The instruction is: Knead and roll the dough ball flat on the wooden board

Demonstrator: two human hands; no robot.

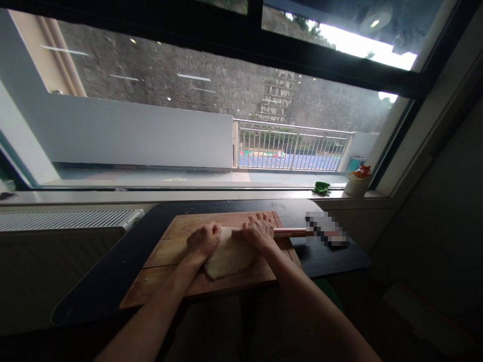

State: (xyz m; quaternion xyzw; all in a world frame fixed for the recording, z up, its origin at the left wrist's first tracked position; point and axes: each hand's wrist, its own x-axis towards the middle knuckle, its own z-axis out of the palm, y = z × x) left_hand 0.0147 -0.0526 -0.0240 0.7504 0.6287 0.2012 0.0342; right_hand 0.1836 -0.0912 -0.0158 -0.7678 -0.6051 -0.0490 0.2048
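Note:
A flattened sheet of pale dough (228,260) lies on a wooden board (166,249). My left hand (204,239) is closed at the dough's upper left edge, with its fingers curled; the fingertips are partly hidden. Across the far part of the dough lies a rolling pin (289,233), its left end showing between my hands and its other end reaching past the board's right side. My right hand (259,231) rests over the pin with its fingers bent around it.
The board stands on a dark table (105,274) below a wide window. To the left is a white radiator (71,221). A blurred-out object (327,229) lies at the table's right. The sill holds a green crumpled item (321,188) and a white tub (356,186).

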